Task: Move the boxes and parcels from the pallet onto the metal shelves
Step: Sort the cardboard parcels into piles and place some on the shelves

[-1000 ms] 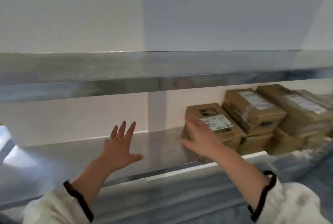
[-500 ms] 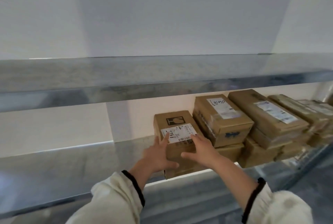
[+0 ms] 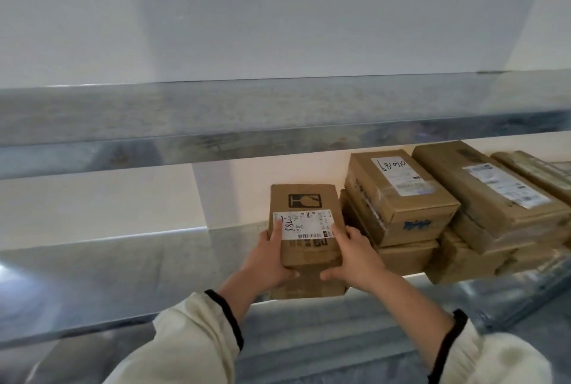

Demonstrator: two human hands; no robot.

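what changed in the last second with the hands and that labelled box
The left hand moved right, from over the bare shelf to the labelled box. The right hand, which was open beside the box, settled on its other side. Both now grip it by the sides. The stacked boxes to its right stayed where they were. I cannot tell whether the labelled box itself shifted.

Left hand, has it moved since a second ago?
Yes. The left hand moved right: it was spread over bare shelf left of the wall strip, and now grips the left side of the labelled box, right of that strip.
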